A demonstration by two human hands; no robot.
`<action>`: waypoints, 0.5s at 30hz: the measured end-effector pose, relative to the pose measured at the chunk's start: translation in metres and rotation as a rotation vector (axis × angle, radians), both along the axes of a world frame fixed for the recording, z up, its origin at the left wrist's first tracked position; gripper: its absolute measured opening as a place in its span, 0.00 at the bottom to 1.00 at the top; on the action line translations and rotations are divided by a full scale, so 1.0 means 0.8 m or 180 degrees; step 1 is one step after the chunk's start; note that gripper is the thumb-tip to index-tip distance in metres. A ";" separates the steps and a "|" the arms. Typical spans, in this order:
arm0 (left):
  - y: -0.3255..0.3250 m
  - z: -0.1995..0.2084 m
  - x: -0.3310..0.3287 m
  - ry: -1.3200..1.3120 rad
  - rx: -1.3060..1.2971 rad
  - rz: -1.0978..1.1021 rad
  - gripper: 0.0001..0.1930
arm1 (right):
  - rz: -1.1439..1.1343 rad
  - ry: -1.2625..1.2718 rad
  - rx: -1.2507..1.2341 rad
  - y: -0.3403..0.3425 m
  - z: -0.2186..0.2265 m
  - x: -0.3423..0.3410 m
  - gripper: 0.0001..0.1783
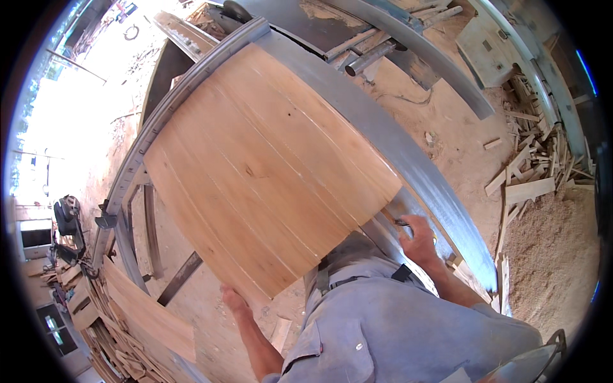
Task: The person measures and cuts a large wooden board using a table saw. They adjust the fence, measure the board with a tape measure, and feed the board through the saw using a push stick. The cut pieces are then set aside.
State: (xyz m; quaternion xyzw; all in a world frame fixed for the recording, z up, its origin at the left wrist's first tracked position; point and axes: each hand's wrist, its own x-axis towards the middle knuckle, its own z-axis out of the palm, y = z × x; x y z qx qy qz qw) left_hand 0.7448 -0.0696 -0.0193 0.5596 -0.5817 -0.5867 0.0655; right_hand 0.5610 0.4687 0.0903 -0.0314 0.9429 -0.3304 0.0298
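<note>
A broad wooden panel [255, 166] of pale boards joined edge to edge lies tilted across a grey metal machine table. Thin light lines run along its joints, and small knots mark the surface. My left hand [236, 302] is just below the panel's near left edge; its fingers are foreshortened, and contact with the wood is unclear. Beyond the panel's near right corner, my right hand [418, 241] is closed around a small dark thing [401, 222], perhaps a knob or handle, mostly covered by the fingers.
A long metal fence [128, 175] with a scale borders the panel's left side. The grey table [383, 137] extends along its right. Scrap wood [543, 159] and a sawdust heap [543, 249] lie at right. More offcuts [108, 332] are stacked at lower left.
</note>
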 end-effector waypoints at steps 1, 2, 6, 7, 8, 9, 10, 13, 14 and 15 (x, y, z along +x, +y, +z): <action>0.009 0.006 -0.004 0.0162 0.0158 0.0091 0.29 | -0.0403 -0.0694 -0.0741 -0.016 0.001 -0.003 0.27; 0.024 0.013 -0.003 0.0324 0.0319 0.0188 0.28 | -0.0781 -0.1393 -0.1487 -0.034 0.004 -0.008 0.28; 0.103 0.088 -0.039 0.0542 0.0363 0.0210 0.26 | -0.1548 -0.2641 -0.4548 -0.075 -0.001 -0.033 0.33; 0.122 0.113 -0.050 0.0541 0.0380 0.0124 0.27 | -0.1603 -0.2634 -0.5316 -0.091 0.008 -0.044 0.33; 0.140 0.139 -0.060 0.0542 0.0379 0.0042 0.28 | -0.1924 -0.2669 -0.5574 -0.099 0.010 -0.054 0.32; 0.155 0.152 -0.068 0.0537 0.0370 -0.0048 0.28 | -0.1963 -0.2463 -0.5549 -0.101 0.001 -0.065 0.31; 0.167 0.154 -0.070 0.0519 0.0371 -0.0027 0.28 | -0.2040 -0.2238 -0.5530 -0.105 -0.014 -0.075 0.30; 0.193 0.156 -0.075 0.0504 0.0500 0.0103 0.28 | -0.2115 -0.1943 -0.5326 -0.091 -0.016 -0.093 0.31; 0.202 0.160 -0.080 0.0524 0.0634 0.0193 0.29 | -0.2033 -0.1877 -0.5365 -0.083 -0.015 -0.097 0.31; 0.214 0.166 -0.085 0.0545 0.0798 0.0299 0.29 | -0.1944 -0.1807 -0.5370 -0.075 -0.009 -0.101 0.32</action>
